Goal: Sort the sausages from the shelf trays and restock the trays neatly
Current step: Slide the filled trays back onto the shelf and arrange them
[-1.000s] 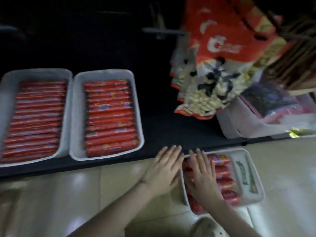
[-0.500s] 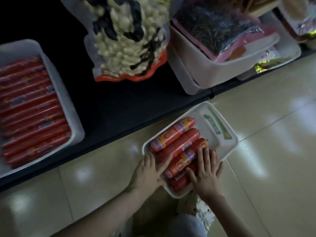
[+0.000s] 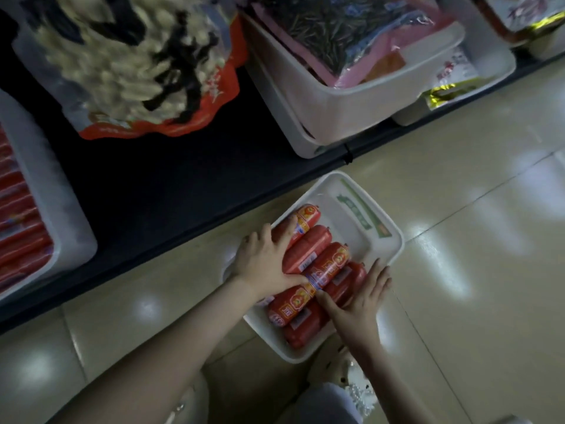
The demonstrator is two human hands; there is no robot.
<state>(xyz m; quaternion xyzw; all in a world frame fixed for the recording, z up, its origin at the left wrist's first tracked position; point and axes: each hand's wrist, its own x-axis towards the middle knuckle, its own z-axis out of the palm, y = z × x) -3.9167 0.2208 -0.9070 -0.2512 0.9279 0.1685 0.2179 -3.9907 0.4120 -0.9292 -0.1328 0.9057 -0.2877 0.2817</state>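
Far left: white shelf tray on black shelf, packed with thin red sausages. Far centre: blurred snack bag. On tiled floor by shelf edge: floor tray with thick sausages side by side. Left hand flat on left sausages, fingers spread. Right hand flat against rightmost sausage. Hands apart, gripping nothing. Far right: white bin.

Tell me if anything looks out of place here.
Yes. The tray sits on the floor, skewed to the shelf edge rather than on the shelf. Its sausages lie staggered and bunched toward the near end, not in an even row.
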